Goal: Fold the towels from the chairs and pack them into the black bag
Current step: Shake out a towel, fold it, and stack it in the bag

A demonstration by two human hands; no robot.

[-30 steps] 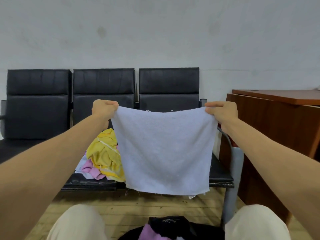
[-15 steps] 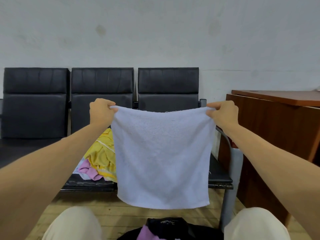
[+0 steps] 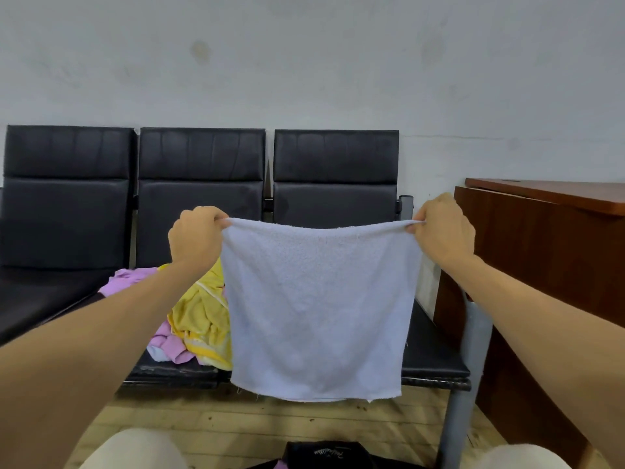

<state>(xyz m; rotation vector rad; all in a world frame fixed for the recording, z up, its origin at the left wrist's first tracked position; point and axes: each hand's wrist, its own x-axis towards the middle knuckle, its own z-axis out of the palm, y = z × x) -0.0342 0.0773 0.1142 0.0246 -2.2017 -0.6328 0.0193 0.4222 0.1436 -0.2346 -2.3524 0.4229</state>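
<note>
A pale blue towel hangs spread out in the air in front of the chairs. My left hand pinches its top left corner and my right hand pinches its top right corner. The top edge sags slightly between them. On the middle seat behind it lies a heap with a yellow towel and a pink towel. The black bag sits on the floor between my knees, with a bit of pink cloth showing at its left side.
Three joined black chairs stand against a grey wall. A brown wooden desk stands at the right, close to the bench's grey metal leg. The floor is pale wood planks.
Both hands have lowered a little with the towel, so its bottom edge hangs lower, and the heap on the seat shows more pink cloth.
</note>
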